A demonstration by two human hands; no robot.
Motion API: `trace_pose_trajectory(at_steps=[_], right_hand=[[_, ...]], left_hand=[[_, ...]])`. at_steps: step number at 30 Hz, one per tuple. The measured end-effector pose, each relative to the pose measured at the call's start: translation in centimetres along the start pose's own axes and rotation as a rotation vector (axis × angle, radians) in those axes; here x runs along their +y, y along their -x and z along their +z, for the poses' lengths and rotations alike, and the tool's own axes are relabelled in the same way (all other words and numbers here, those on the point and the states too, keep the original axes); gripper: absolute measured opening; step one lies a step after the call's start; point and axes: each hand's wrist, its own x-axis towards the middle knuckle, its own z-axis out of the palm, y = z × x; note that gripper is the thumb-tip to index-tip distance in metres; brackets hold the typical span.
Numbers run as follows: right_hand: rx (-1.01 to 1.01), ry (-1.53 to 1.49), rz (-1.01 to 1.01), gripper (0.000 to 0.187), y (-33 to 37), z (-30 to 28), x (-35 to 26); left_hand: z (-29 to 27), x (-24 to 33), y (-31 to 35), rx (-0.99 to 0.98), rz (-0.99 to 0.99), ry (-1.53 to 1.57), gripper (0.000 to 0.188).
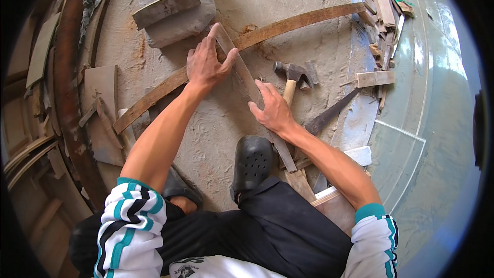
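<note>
A narrow wooden strip (241, 72) slants from the upper middle down toward my right foot. My left hand (205, 67) holds it near its far end, index finger stretched along the edge and thumb across the strip. Lower down, my right hand (274, 110) grips the same strip, its thumb on the left side; the palm hides part of the wood. Beneath the strip, a long brown wooden batten (288, 27) crosses diagonally. A hammer (292, 74) with a pale wooden handle lies just right of my right hand.
Grey stone blocks (180, 18) stand beyond my left hand. To the right lie a dark tapered blade (332, 111), a small wood block (374, 78), piled offcuts (383, 15) and glass panes (399, 159). Boards (100, 90) and timber line the left. My black clog (252, 162) is close below.
</note>
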Motion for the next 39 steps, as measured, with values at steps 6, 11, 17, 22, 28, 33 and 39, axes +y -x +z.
trace_pose_trajectory(at_steps=[6,11,17,22,28,33,39], right_hand=[[0.128,-0.091,-0.072,0.034,-2.7,-1.5,1.3],[0.153,-0.307,0.084,0.016,-8.5,-3.2,0.1],[0.129,-0.253,0.099,0.017,-12.0,-2.3,-0.6],[0.14,-0.215,0.065,0.016,-13.2,-1.7,-0.8],[0.132,-0.139,0.04,0.016,-14.0,-1.4,-1.4],[0.095,-0.078,0.016,0.016,-14.4,-1.3,-1.3],[0.11,-0.002,0.009,0.016,-14.2,-1.3,-1.7]], left_hand=[[0.9,0.1,0.0,-0.039,0.033,-0.173,0.086],[1.4,-0.3,0.2,0.008,0.061,-0.199,0.091],[1.2,0.0,-0.2,-0.008,0.049,-0.174,0.096],[1.0,0.2,-0.4,-0.022,0.025,-0.154,0.097],[1.1,0.1,-0.4,-0.036,0.009,-0.154,0.099],[1.4,-0.2,-0.3,-0.022,0.016,-0.174,0.1],[1.7,-0.6,-0.3,-0.006,0.034,-0.164,0.1]])
